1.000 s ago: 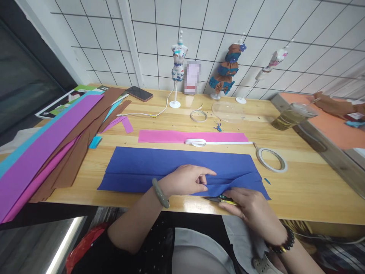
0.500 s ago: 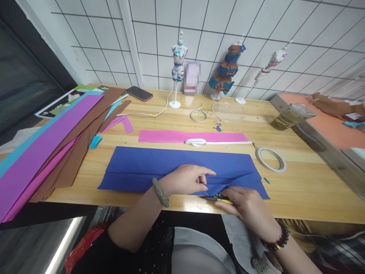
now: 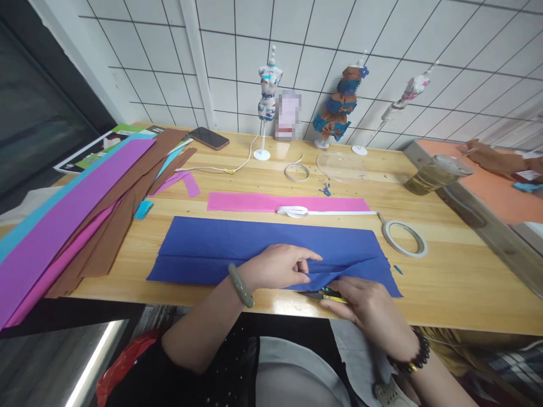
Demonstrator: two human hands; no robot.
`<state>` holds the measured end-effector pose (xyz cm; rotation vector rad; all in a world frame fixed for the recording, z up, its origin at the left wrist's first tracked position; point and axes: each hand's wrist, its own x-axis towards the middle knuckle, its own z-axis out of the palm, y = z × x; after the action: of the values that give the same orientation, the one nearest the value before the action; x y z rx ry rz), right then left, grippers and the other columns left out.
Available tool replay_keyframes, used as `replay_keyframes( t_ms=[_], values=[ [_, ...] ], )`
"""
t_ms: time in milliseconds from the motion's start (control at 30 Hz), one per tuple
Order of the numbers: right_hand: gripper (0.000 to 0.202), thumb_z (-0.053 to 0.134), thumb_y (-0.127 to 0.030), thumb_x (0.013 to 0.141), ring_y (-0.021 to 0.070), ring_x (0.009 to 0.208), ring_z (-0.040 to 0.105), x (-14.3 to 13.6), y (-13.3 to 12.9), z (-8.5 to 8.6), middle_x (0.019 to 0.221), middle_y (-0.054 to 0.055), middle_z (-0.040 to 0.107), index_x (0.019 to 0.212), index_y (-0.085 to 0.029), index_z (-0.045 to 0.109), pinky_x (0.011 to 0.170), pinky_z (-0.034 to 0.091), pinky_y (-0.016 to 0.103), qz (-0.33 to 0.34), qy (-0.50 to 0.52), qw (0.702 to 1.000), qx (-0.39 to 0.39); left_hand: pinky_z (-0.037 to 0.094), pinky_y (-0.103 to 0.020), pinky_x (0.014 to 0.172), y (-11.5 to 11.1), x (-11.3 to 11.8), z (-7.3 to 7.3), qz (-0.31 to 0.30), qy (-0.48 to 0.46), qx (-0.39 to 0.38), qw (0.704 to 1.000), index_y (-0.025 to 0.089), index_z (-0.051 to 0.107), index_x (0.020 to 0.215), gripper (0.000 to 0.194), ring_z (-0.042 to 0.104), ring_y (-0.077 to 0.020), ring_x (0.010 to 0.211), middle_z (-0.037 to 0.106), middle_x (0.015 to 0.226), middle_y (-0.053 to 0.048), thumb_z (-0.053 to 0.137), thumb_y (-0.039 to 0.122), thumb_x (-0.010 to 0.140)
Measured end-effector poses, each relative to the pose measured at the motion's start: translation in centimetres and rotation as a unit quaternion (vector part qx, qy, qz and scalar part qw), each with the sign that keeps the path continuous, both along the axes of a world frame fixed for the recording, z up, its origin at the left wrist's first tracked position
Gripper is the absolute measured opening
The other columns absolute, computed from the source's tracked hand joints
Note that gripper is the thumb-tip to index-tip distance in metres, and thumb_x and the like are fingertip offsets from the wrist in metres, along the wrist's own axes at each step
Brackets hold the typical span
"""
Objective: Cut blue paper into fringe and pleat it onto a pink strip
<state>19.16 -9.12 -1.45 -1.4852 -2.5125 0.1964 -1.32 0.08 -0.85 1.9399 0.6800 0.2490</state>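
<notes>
A creased blue sheet [image 3: 203, 243] lies along the table's front edge, its front right part rumpled. My left hand [image 3: 286, 265] rests on the sheet, index finger stretched out to the right and the other fingers curled loosely, nothing in it. At the sheet's front edge my right hand [image 3: 360, 299] is closed around a dark-bladed tool with a yellow and green handle [image 3: 333, 295], likely scissors or a cutter. Its blade points left, partly under the sheet's edge. Behind the sheet lies a pink strip [image 3: 241, 202] with white tape [image 3: 292, 211] across it.
Purple, brown and blue strips [image 3: 85, 192] are piled at the left. A phone [image 3: 209, 138], small dress forms [image 3: 268, 93] and a tape ring [image 3: 297, 172] stand or lie at the back. A tape roll [image 3: 405, 238] and a cup [image 3: 436, 174] are at the right.
The view has shifted very slightly. Both hands, the tool and the blue sheet keep nearly the same places.
</notes>
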Motion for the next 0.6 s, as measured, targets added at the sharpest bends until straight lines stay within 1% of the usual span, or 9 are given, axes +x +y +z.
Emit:
replay_keyframes(
  t_ms=[100,267,433,600],
  values=[
    [0.036,0.043,-0.046,0.087,0.0134,0.055,0.059,-0.25,0.10,-0.08,0.062,0.003,0.063,0.071,-0.019,0.060,0.052,0.040,0.023,0.000,-0.002,1.000,0.000,0.039,-0.022,0.065,0.02,0.01,-0.07,-0.002,0.001,0.004,1.000,0.022,0.054,0.118,0.045,0.055,-0.0115,0.073,0.064,0.084,0.001,0.056,0.022,0.072],
    [0.036,0.043,-0.045,0.088,0.0135,0.056,0.060,-0.18,0.09,-0.24,0.063,0.003,0.063,0.072,-0.019,0.061,0.053,0.040,0.023,-0.004,0.000,1.000,0.003,0.039,-0.021,0.065,0.03,0.01,-0.13,-0.004,0.003,0.002,1.000,0.022,0.054,0.117,0.045,0.055,-0.0113,0.073,0.064,0.084,0.001,0.056,0.022,0.073],
    [0.036,0.042,-0.046,0.088,0.0146,0.059,0.061,0.01,-0.13,-0.18,0.067,0.005,0.065,0.077,-0.019,0.063,0.055,0.042,0.023,-0.005,0.006,1.000,-0.001,0.039,-0.022,0.065,0.05,0.04,-0.21,-0.002,0.005,0.005,1.000,0.022,0.054,0.118,0.045,0.056,-0.0115,0.074,0.064,0.084,0.001,0.056,0.022,0.073],
    [0.036,0.043,-0.047,0.087,0.0137,0.057,0.060,-0.38,-0.15,-0.07,0.065,0.003,0.063,0.074,-0.019,0.061,0.054,0.040,0.023,-0.012,0.001,1.000,-0.011,0.039,-0.022,0.065,0.02,0.08,-0.21,0.000,-0.002,0.004,1.000,0.022,0.055,0.116,0.044,0.056,-0.0114,0.073,0.064,0.083,0.001,0.056,0.023,0.073]
  ],
)
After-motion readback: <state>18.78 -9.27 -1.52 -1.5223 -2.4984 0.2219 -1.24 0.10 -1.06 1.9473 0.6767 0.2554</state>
